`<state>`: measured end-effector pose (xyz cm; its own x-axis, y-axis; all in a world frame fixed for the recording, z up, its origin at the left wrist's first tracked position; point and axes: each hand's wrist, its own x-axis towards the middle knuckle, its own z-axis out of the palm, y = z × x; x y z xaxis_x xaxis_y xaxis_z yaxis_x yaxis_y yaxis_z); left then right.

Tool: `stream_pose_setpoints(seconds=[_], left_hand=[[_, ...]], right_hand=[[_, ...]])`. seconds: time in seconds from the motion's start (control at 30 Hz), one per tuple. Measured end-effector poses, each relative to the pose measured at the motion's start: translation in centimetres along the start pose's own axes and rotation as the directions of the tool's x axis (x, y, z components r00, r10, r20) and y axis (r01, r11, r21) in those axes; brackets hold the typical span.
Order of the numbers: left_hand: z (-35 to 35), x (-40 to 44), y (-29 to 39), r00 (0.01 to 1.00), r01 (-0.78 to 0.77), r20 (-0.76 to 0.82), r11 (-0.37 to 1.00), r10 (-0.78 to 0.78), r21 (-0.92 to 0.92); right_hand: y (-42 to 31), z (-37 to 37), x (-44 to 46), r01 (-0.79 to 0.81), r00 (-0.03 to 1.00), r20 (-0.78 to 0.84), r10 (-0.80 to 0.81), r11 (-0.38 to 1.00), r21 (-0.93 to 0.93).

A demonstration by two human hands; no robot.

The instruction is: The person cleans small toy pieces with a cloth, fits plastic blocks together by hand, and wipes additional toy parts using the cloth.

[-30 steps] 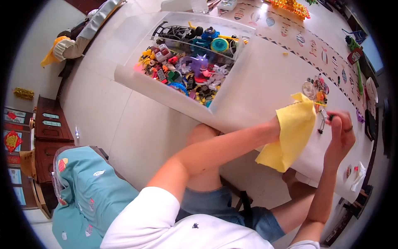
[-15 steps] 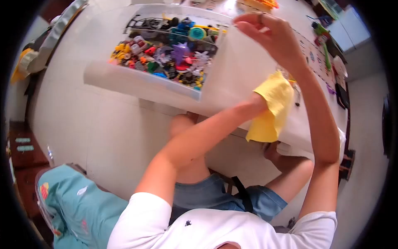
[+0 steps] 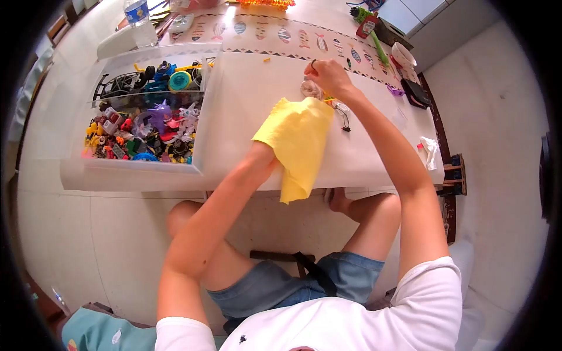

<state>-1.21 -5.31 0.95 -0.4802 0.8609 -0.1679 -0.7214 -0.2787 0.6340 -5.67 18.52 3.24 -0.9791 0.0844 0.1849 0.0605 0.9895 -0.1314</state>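
A yellow cloth (image 3: 301,140) drapes over my left hand, so its fingers are hidden. My right hand (image 3: 329,77) is above the table just beyond the cloth, its fingers bent inward; what they hold, if anything, cannot be made out. Beneath and beside it lies a round pale item (image 3: 311,89), partly covered by the hand. A small dark piece on a thin cord (image 3: 346,124) rests on the white table right of the cloth. The clear divided box (image 3: 199,140) at the left holds several colourful small toys and parts.
A patterned runner (image 3: 252,32) crosses the far side of the table. At the back left stands a plastic bottle (image 3: 139,23). A white bowl (image 3: 404,55), a black case (image 3: 415,93) and a crumpled white tissue (image 3: 430,152) lie towards the right edge.
The view has swung right. My right hand went from beside the cloth to over the box's corner, then came back down beyond the cloth. The cloth still covers my left hand.
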Motion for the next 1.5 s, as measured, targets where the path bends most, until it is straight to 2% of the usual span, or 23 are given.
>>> stream_pose_setpoints(seconds=[0.17, 0.27, 0.33, 0.4, 0.47, 0.53, 0.57, 0.67, 0.73, 0.8, 0.83, 0.87, 0.97, 1.07, 1.17, 1.2, 1.27, 1.37, 1.47, 1.5], left_hand=[[-0.4, 0.8, -0.4, 0.996, -0.053, 0.063, 0.996, 0.058, -0.069], [-0.5, 0.8, -0.3, 0.995, -0.073, 0.054, 0.987, 0.082, -0.143], [-0.7, 0.9, -0.2, 0.995, -0.096, -0.011, 0.978, 0.096, -0.183], [-0.6, 0.7, 0.0, 0.996, -0.091, -0.005, 0.968, 0.093, -0.234], [-0.7, 1.2, -0.3, 0.989, -0.116, 0.068, 0.971, 0.133, -0.208], [-0.3, 1.8, -0.2, 0.955, -0.200, 0.201, 0.973, 0.221, -0.119], [-0.1, 1.6, -0.6, 0.970, -0.186, 0.130, 0.971, 0.206, -0.148], [-0.8, 1.2, -0.6, 0.980, -0.176, 0.091, 0.984, 0.175, -0.004], [-0.7, 1.2, -0.8, 0.984, -0.159, 0.080, 0.987, 0.161, -0.034], [-0.5, 1.4, -1.0, 0.987, -0.143, 0.077, 0.990, 0.143, -0.008], [-0.5, 1.5, -1.2, 0.989, -0.134, 0.075, 0.991, 0.131, 0.029], [-0.6, 1.6, -1.4, 0.990, -0.125, 0.071, 0.990, 0.120, 0.064], [-1.0, 1.8, -1.6, 0.982, -0.154, 0.124, 0.981, 0.139, 0.118], [-0.8, 1.7, -1.2, 0.987, -0.135, 0.105, 0.985, 0.124, 0.109], [-1.2, 1.6, -0.9, 0.989, -0.145, 0.002, 0.982, 0.146, 0.118], [-1.2, 1.5, -0.9, 0.986, -0.158, -0.026, 0.979, 0.163, 0.131], [-1.1, 1.1, -0.8, 0.978, -0.178, -0.077, 0.970, 0.193, 0.164], [-1.5, 1.5, -1.3, 0.979, -0.189, -0.055, 0.978, 0.195, 0.093], [-1.4, 1.6, -1.0, 0.978, -0.209, 0.003, 0.977, 0.210, -0.049], [-1.7, 1.7, -0.8, 0.973, -0.230, 0.006, 0.973, 0.230, -0.018]], right_hand=[[0.0, 1.6, 2.4, -0.018, 0.993, 0.114, 0.025, 0.998, -0.061], [-0.7, 0.0, 1.5, -0.074, 0.997, 0.020, 0.072, 0.947, 0.313], [-3.9, -3.0, -1.1, 0.024, 0.999, -0.046, 0.005, 0.783, 0.622], [-6.9, -5.5, -4.3, 0.099, 0.995, -0.067, -0.074, 0.814, 0.572], [-8.8, -7.0, -7.2, 0.235, 0.959, 0.012, -0.282, 0.822, 0.518], [-9.5, -8.1, -8.2, 0.250, 0.948, 0.049, -0.314, 0.833, 0.494], [-9.6, -8.4, -8.2, 0.262, 0.940, 0.069, -0.334, 0.836, 0.482], [-7.0, -8.1, -4.7, 0.121, 0.986, -0.003, -0.166, 0.702, 0.702], [-5.6, -6.8, -0.5, 0.092, 0.996, -0.036, -0.088, 0.805, 0.587], [-4.5, -3.0, 3.4, 0.174, 0.985, -0.055, -0.165, 0.913, 0.368], [-4.1, -0.9, 5.3, 0.247, 0.969, -0.074, -0.237, 0.948, 0.203], [-4.0, 1.0, 6.8, 0.313, 0.947, -0.080, -0.310, 0.949, 0.031], [-4.7, 4.2, 8.8, 0.387, 0.920, -0.039, -0.390, 0.920, -0.066], [-5.1, 4.4, 8.8, 0.259, 0.966, 0.048, -0.256, 0.962, -0.088], [-3.0, 1.4, 6.2, 0.134, 0.991, -0.032, -0.130, 0.972, 0.195], [-2.0, 0.3, 5.4, 0.024, 0.999, -0.027, -0.017, 0.956, 0.293], [1.2, -0.3, 4.1, -0.009, 1.000, 0.017, 0.005, 0.968, 0.251], [1.7, -0.7, 1.2, -0.021, 0.995, 0.096, 0.000, 0.975, 0.219], [2.3, 1.8, 1.1, -0.014, 0.998, -0.057, 0.021, 0.994, 0.113], [1.7, 2.2, 1.2, 0.006, 0.996, -0.086, 0.000, 0.997, 0.071]])
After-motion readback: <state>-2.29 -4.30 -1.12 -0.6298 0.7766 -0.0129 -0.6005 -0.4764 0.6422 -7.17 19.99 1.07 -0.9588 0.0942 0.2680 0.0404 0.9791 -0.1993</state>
